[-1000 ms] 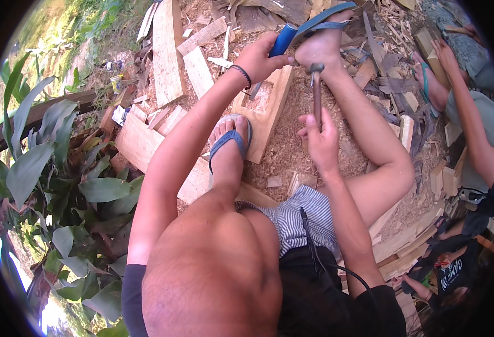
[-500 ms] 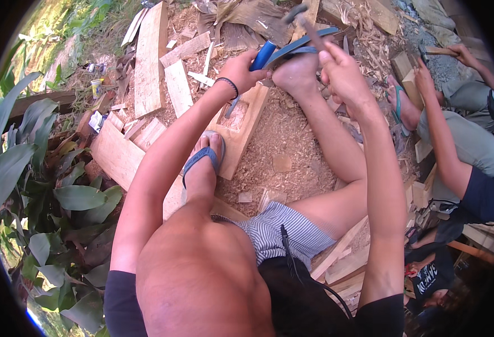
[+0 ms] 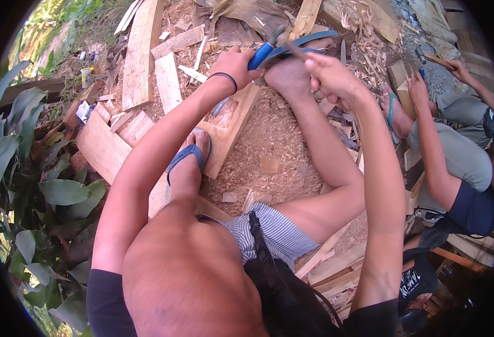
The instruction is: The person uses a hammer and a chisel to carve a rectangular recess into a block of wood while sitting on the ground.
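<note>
My left hand (image 3: 235,66) is wrapped round the blue handle of a chisel (image 3: 261,55). The chisel's metal blade slants down into a rectangular recess cut in a pale wooden block (image 3: 230,147). In my right hand (image 3: 335,80) I grip a hammer (image 3: 296,50) by its wooden handle. The hammer's dark head is at the top end of the chisel handle; whether they touch I cannot tell. My left foot (image 3: 186,168), in a blue flip-flop, presses on the block's near end. My right foot (image 3: 289,76) is beyond the block, below the hammer.
Wood shavings (image 3: 263,135) cover the ground. Boards (image 3: 143,56) and offcuts lie at the far left, with a plank (image 3: 103,146) beside my left foot. Leafy plants (image 3: 64,191) grow at the left. At the right a co-worker (image 3: 454,151) holds a hammer (image 3: 438,60) over another wooden piece.
The hammer has come down from its raised position to the end of the chisel handle. The whole view has shifted slightly, while the chisel stays in the recess.
</note>
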